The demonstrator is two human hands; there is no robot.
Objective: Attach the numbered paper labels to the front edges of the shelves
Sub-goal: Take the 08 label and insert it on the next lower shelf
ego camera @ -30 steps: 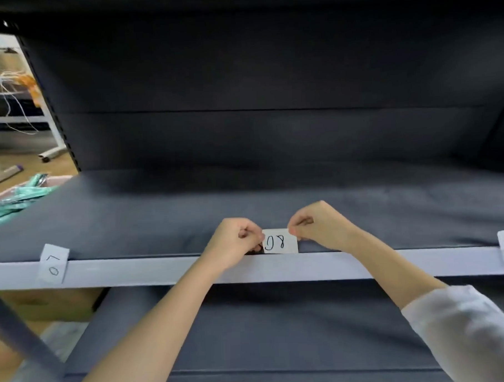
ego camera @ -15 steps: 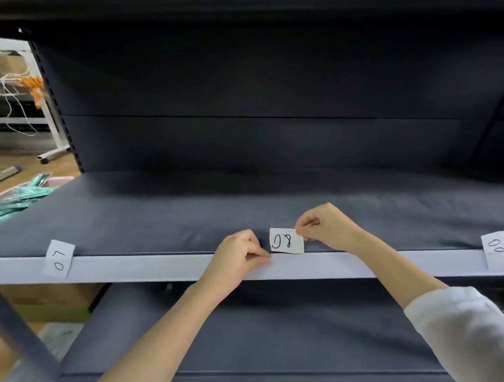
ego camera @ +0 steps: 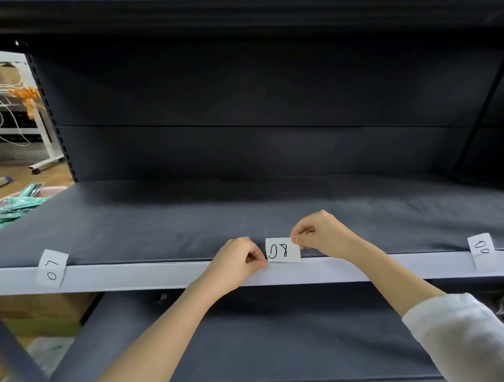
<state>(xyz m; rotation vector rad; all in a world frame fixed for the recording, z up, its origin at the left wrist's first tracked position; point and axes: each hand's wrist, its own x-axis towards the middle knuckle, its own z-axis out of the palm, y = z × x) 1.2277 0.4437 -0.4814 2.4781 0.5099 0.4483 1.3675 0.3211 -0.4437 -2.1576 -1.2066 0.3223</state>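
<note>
A white paper label marked "08" (ego camera: 283, 250) sits at the top of the light grey front edge (ego camera: 150, 275) of the dark shelf, near its middle. My right hand (ego camera: 322, 234) pinches the label's upper right corner. My left hand (ego camera: 238, 263) is closed, its fingertips at the label's lower left corner on the edge. A label marked "07" (ego camera: 52, 267) is folded over the edge at the left, and a third label (ego camera: 482, 250) hangs over it at the far right.
The dark shelf surface (ego camera: 188, 216) runs back to a dark rear panel. A lower shelf (ego camera: 280, 342) lies under my arms. A pink bin of green packets (ego camera: 14, 204) stands left, with cardboard boxes (ego camera: 39, 312) below. A white wheeled rack (ego camera: 37, 133) stands beyond.
My left hand slid down from the label's left side to its lower left corner on the front edge. The right hand kept its pinch on the label, which stayed on the shelf edge.
</note>
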